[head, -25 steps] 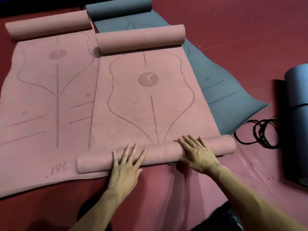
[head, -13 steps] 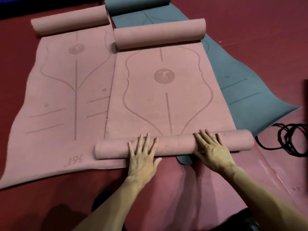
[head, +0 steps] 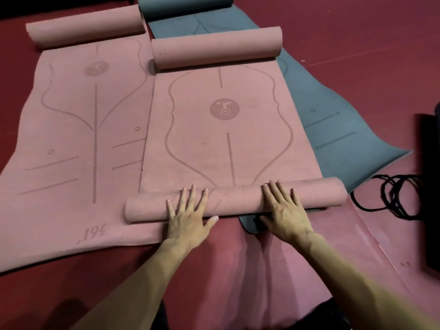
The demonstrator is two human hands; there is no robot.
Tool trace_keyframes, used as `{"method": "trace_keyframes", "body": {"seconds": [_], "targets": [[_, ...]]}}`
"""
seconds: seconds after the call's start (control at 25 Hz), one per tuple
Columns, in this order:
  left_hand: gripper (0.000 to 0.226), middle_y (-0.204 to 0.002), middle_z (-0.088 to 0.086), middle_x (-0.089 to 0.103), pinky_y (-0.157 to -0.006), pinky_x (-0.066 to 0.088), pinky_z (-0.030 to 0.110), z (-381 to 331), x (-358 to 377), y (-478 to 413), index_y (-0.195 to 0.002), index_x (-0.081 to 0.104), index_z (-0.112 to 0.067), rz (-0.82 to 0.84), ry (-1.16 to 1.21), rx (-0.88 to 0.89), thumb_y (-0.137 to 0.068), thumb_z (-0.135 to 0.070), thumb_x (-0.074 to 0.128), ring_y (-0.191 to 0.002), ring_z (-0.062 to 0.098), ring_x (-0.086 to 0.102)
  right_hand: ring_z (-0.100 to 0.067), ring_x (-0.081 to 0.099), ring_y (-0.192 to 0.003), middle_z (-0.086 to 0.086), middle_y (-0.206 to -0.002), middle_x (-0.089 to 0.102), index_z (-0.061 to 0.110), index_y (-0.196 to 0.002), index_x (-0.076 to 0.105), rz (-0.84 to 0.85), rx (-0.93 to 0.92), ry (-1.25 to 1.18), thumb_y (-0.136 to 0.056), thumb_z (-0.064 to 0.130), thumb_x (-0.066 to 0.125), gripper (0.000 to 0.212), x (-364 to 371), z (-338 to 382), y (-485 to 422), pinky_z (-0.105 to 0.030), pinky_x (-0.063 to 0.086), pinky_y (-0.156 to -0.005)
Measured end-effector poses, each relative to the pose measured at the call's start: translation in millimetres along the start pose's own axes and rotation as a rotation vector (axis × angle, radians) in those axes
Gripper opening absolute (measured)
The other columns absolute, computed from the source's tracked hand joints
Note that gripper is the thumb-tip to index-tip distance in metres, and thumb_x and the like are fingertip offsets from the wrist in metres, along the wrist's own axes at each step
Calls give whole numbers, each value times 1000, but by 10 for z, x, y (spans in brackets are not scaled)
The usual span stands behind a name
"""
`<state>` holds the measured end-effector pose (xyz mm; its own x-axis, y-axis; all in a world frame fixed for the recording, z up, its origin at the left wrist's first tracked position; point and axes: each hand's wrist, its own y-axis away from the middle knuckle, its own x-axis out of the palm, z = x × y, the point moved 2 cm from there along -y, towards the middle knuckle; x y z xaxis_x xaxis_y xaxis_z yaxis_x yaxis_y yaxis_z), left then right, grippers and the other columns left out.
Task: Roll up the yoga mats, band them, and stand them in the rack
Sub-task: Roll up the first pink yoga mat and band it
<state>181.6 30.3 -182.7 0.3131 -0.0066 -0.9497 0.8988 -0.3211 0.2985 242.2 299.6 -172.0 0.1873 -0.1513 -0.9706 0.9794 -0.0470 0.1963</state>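
A pink yoga mat [head: 223, 144] lies in the middle of the floor, curled up at its far end and rolled into a tube [head: 238, 202] at its near end. My left hand [head: 188, 215] presses flat on the tube's left half, fingers spread. My right hand [head: 283, 210] presses flat on its right half. A second pink mat [head: 78, 129] lies flat to the left, curled at its far end. A grey-blue mat [head: 333, 125] lies under and to the right of the middle mat.
Black elastic bands [head: 392, 196] lie coiled on the red floor [head: 357, 44] at the right. A dark rolled mat [head: 432, 198] sits at the right edge. A lighter pink strip of flooring [head: 333, 246] runs under my right arm.
The tube has rolled farther away from me and grown thicker, with both hands riding on it. More of the grey-blue mat's near corner shows below the tube.
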Motion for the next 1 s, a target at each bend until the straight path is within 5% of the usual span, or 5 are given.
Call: {"method": "trace_keyframes", "body": {"seconds": [0.12, 0.32, 0.52, 0.76, 1.0], "targets": [[87, -169, -2, -18, -121, -6, 64, -22, -187, -145, -160, -10, -37, 95, 31, -23, -96, -70, 38, -155, 24, -19, -31, 21, -155, -11, -166, 28, 10, -158, 32, -60, 36, -5, -84, 42, 61, 85, 89, 150, 119, -58, 24, -121], [106, -170, 1, -11, -123, 6, 61, -311, -2, 167, -163, -3, -22, -102, -84, 66, -88, -61, 61, -157, 25, -9, -21, -9, -157, -1, -171, -4, 18, -163, 2, 60, 7, -23, -97, 46, 53, 88, -6, 46, 33, -47, 1, -126], [107, -169, -6, -19, -123, 0, 61, -254, -197, -101, -161, -12, -28, 49, -48, 37, -89, -60, 60, -156, 18, -15, -25, -8, -158, -7, -171, -3, 14, -163, 2, 50, 53, -46, -93, 52, 56, 96, -30, 232, 68, -51, 5, -126], [104, -171, -2, -7, -121, 5, 64, -267, -71, -34, -163, 1, -30, -125, -85, 84, -84, -70, 55, -157, 21, -7, -21, -6, -158, -2, -171, 0, 17, -163, 3, 140, 35, -61, -94, 55, 56, 95, -228, 155, -257, -47, 7, -126], [82, -170, -10, -9, -122, -4, 64, -207, -242, -357, -161, -4, -38, -46, -34, 76, -98, -63, 42, -156, 13, -9, -25, -8, -157, -5, -171, -2, 18, -163, -3, 122, 71, 37, -92, 70, 50, 103, -183, 186, -456, -51, 1, -127]]}}
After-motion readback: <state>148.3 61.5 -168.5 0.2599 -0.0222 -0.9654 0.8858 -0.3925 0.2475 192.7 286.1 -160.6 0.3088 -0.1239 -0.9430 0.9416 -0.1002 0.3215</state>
